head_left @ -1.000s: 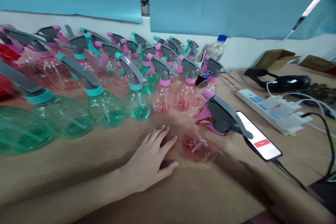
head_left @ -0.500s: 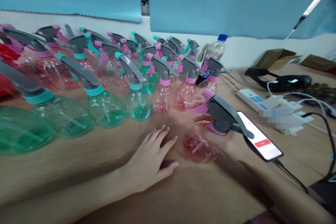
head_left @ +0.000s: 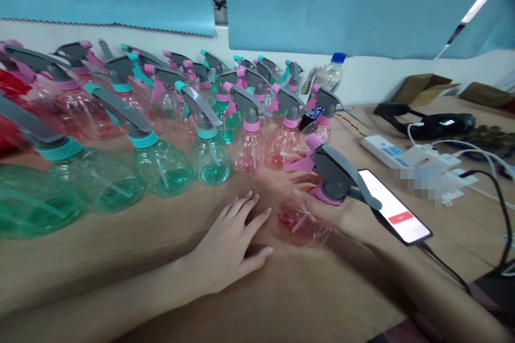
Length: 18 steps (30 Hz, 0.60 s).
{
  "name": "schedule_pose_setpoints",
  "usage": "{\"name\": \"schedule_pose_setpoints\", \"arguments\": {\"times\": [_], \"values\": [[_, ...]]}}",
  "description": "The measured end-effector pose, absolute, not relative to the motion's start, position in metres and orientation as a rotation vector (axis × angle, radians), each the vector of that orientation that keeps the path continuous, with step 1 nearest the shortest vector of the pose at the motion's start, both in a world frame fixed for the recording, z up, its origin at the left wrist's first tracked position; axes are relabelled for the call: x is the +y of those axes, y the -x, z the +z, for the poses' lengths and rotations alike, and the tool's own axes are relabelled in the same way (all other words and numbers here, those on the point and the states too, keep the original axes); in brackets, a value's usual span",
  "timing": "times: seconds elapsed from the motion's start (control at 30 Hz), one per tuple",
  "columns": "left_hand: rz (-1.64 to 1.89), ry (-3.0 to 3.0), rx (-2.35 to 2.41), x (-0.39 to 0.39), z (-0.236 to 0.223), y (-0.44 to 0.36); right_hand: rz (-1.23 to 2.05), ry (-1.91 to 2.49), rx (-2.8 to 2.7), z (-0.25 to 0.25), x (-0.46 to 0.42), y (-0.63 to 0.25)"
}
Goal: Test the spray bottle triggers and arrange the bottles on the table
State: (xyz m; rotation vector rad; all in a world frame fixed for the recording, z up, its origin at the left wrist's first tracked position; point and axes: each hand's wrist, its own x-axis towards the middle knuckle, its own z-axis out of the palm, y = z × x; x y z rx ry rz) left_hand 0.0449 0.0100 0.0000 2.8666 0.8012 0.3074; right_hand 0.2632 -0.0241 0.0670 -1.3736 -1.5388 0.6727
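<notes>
The right hand is wrapping its fingers around the neck of a pink spray bottle, just under the grey trigger head with its pink nozzle, and is holding the bottle tilted, its round clear body resting low on the surface. The left hand is lying flat and open on the surface just beside the bottle's body, fingers spread and gripping nothing.

Judging from this, the step in hand is the handling of 1 bottle pulled out of the group: the right hand is carrying it at the head while the left is waiting close by. A sensible next move would call for the left hand to steady the round body, since it looks slippery and likely to roll, while the right works the head.

Room is tight ahead. A crowd of pink and teal spray bottles is standing just beyond both hands, the nearest row of triggers pointing at them, so any forward push risks toppling some. To the right, a lit phone is lying almost under the trigger lever, with its cable trailing toward the near edge; further right a power strip and white cables are cluttering the surface. The open room is the bare stretch nearest the person.
</notes>
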Motion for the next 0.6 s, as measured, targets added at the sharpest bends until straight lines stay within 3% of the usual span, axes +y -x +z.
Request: {"name": "schedule_pose_setpoints", "arguments": {"times": [0.6], "values": [[0.267,-2.892,0.837,0.01,0.001,-0.047,0.433,1.506,-1.569,0.061,-0.026,-0.268]]}}
